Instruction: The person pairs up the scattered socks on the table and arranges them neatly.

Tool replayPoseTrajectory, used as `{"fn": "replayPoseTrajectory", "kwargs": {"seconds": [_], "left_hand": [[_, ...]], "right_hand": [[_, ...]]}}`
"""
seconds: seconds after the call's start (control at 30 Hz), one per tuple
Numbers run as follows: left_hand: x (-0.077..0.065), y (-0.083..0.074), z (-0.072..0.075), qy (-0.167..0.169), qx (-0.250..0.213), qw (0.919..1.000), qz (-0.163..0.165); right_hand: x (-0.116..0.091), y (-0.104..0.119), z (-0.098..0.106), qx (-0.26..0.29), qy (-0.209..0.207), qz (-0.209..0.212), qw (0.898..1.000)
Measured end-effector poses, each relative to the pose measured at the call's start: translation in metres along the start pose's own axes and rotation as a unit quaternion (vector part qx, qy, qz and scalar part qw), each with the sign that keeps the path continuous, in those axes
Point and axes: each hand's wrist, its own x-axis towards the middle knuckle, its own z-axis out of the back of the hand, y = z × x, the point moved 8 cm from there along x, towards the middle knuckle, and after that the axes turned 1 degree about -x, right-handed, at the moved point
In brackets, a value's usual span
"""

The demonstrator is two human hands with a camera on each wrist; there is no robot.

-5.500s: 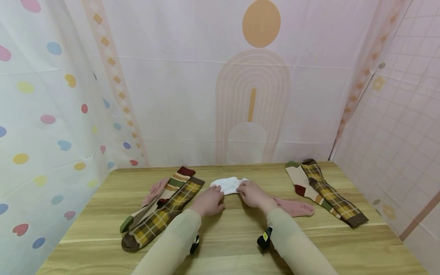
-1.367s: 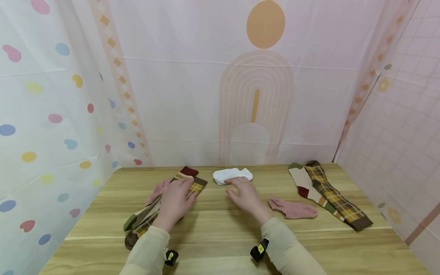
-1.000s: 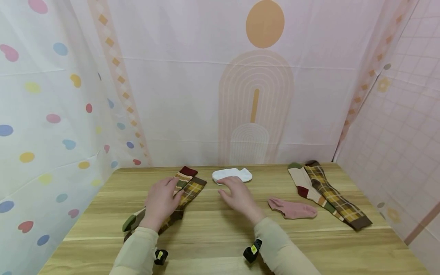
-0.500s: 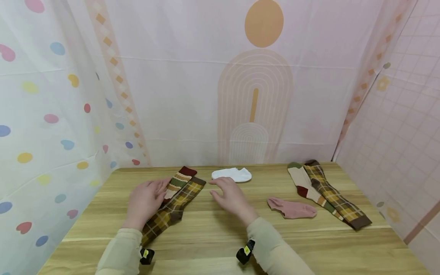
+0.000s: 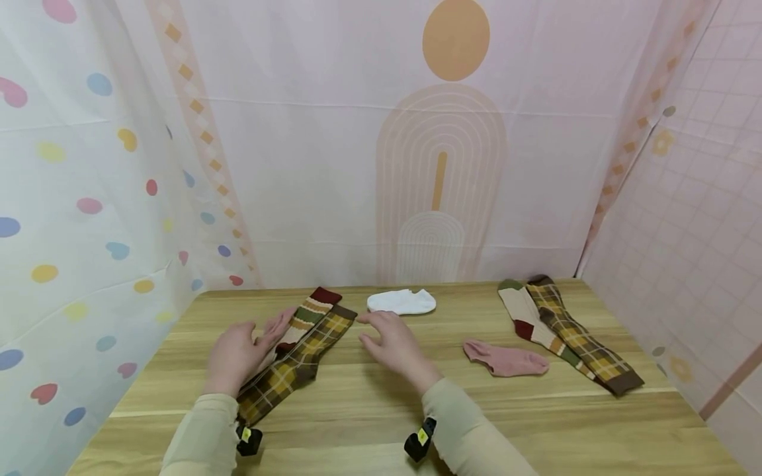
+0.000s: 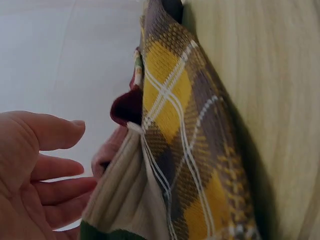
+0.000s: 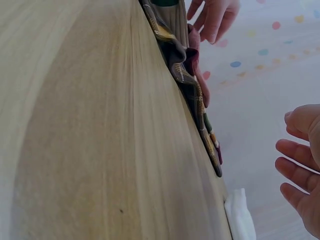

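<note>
Table (image 5: 345, 430), pink sock (image 5: 280, 322) near left hand (image 5: 233, 355), white sock (image 5: 402, 302) near right hand (image 5: 394, 343)

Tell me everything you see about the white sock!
The white sock is plain and low-cut and looks like soft cloth. It lies sideways near the far edge of the table, a small notch showing along its far side. Only the table seems to touch it; the right hand is close, with a gap between.
</note>
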Motion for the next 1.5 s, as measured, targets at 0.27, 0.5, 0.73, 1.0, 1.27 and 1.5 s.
{"fn": "replayPoseTrajectory", "kwargs": {"seconds": [0.27, 0.5, 0.73, 1.0, 1.27, 1.5], "left_hand": [[-0.001, 0.020, -0.009, 0.065, -0.017, 0.9956, 0.065], [0.000, 0.027, -0.011, 0.049, -0.047, 0.9939, 0.087], [0.000, 0.025, -0.004, -0.010, -0.079, 0.9923, 0.095], [-0.003, 0.016, 0.012, -0.087, -0.119, 0.9861, 0.078], [-0.007, -0.002, 0.028, -0.122, -0.126, 0.9829, 0.057], [-0.012, -0.030, 0.027, -0.116, -0.142, 0.9830, 0.017]], "right_hand": [[0.000, 0.001, -0.004, 0.003, 0.004, -0.001, 1.000], [0.001, -0.001, -0.010, 0.018, 0.015, -0.007, 1.000], [0.001, -0.002, -0.012, 0.024, 0.020, -0.017, 0.999], [0.001, -0.001, -0.010, 0.029, 0.014, -0.020, 0.999], [0.002, -0.005, -0.009, 0.036, 0.010, -0.029, 0.999], [0.003, -0.009, -0.002, 0.037, -0.022, -0.020, 0.999]]}}
